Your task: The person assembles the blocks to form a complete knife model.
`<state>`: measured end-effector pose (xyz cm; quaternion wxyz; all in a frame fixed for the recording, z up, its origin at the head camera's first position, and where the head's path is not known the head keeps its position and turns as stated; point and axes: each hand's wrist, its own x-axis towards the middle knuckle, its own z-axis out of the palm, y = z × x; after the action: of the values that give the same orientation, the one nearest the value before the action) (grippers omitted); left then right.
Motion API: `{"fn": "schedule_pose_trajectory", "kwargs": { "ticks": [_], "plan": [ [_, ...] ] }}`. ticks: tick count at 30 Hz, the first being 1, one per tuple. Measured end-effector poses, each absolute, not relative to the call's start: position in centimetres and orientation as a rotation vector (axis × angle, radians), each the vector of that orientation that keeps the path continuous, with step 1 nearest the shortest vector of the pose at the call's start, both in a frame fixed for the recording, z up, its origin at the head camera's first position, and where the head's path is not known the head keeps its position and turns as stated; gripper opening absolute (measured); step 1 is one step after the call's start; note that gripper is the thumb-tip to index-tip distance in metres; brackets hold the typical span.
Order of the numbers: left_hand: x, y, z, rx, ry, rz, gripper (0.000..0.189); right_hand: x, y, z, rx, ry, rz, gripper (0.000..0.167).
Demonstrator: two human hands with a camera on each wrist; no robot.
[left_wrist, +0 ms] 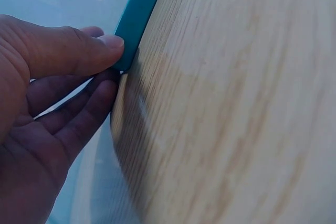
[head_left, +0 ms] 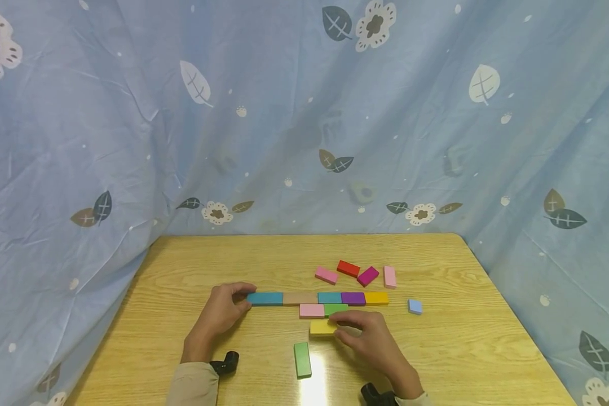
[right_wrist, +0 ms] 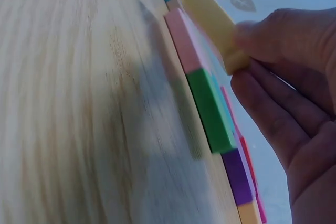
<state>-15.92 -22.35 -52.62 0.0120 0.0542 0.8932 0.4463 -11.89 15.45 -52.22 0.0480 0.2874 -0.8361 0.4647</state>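
A row of blocks runs across the table: a long blue block, a tan one, a shorter blue one, a purple one and an orange one. At the row's left end my left hand pinches the long blue block between thumb and fingers. Against the row's near side sit a pink block and a green block. My right hand grips a yellow block by one end, raised off the table just nearer than those two.
Nearest me lies a light green block. Behind the row are a pink block, a red one, a magenta one and a pale pink one. A small light blue block lies right. A patterned curtain hangs behind the table.
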Motion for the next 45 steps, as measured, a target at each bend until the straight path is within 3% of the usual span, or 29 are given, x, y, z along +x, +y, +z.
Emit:
{"fn": "schedule_pose_trajectory", "kwargs": {
  "ticks": [19,28,45],
  "plan": [
    [-16.1,-22.5,-52.5,0.174,2.782,1.381,0.038,-12.0,12.5,-53.2,0.841,-2.594,1.176,0.033],
    [-16.0,-22.6,-52.5,0.180,2.779,1.386,0.039,-12.4,11.3,-53.6,1.002,-2.455,1.025,0.028],
    [-16.0,-22.5,-52.5,0.177,2.782,1.382,0.038,-12.9,10.6,-53.1,0.949,-2.531,0.941,0.026]
  ]
}}
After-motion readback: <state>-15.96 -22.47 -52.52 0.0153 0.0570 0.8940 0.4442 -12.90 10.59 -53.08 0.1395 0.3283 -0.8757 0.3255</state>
